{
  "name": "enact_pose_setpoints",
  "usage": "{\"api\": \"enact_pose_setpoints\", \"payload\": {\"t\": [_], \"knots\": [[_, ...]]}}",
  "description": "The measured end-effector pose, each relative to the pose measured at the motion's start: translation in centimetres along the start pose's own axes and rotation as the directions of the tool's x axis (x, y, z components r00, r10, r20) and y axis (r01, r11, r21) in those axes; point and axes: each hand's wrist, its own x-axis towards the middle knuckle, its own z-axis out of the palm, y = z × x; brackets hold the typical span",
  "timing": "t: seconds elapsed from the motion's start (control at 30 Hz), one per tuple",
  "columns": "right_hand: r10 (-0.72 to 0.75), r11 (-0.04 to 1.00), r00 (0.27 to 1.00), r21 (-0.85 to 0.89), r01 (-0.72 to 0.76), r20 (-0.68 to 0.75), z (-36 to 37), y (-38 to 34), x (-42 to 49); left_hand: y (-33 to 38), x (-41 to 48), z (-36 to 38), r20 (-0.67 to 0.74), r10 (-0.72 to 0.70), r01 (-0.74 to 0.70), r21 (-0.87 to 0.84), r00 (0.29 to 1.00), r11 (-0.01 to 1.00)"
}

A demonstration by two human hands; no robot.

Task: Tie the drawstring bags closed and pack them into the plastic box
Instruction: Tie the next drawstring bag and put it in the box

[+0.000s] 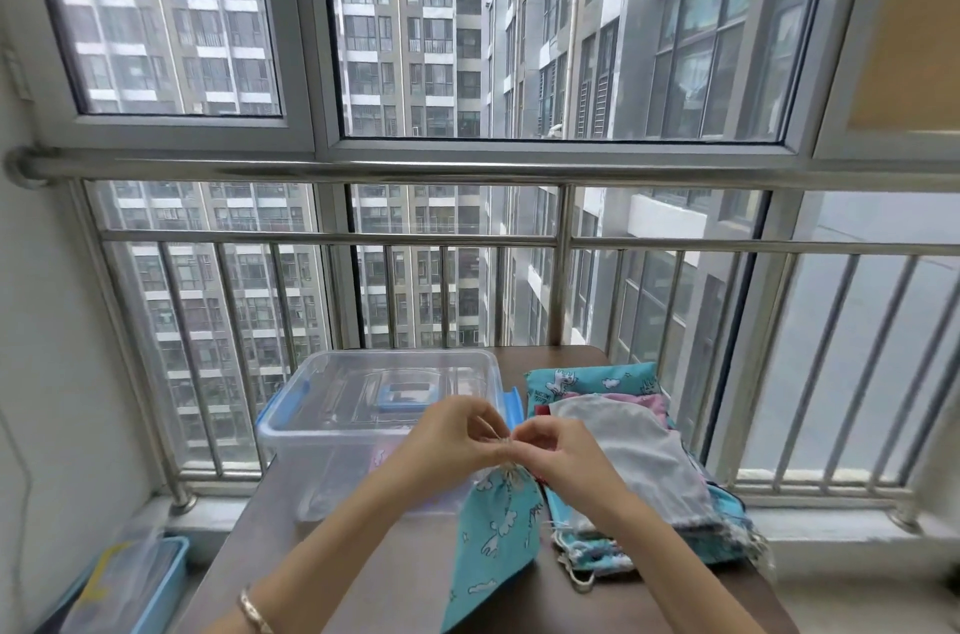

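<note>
The drawstring (506, 444) is pinched in the left hand (452, 436) and the right hand (558, 451) above the blue bag (498, 524) hanging in front of the plastic box (311, 467), and is best pulled evenly until cinched snug.

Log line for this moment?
step: tying | left hand, right hand: pinch cord at bag neck | box: behind hands | pile: right of bag

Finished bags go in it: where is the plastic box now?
Head view: the plastic box sits at the table's far left by the railing, left of the bag pile, just beyond the left hand.
</note>
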Motion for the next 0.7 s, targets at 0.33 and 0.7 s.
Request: {"api": "enact_pose_setpoints", "payload": {"t": [0.33,0.7], "knots": [[0.122,0.921,0.992,0.369,-0.126,0.035,-0.2,-0.2,-0.3,-1.3,0.5,0.3,-0.054,-0.062,0.06,-0.044,0.997,0.997],[0.073,0.949,0.996,0.311,-0.056,-0.043,0.6,0.7,0.3,-1.3,0.6,0.9,-0.035,-0.123,0.112,-0.235,0.992,0.966]]}}
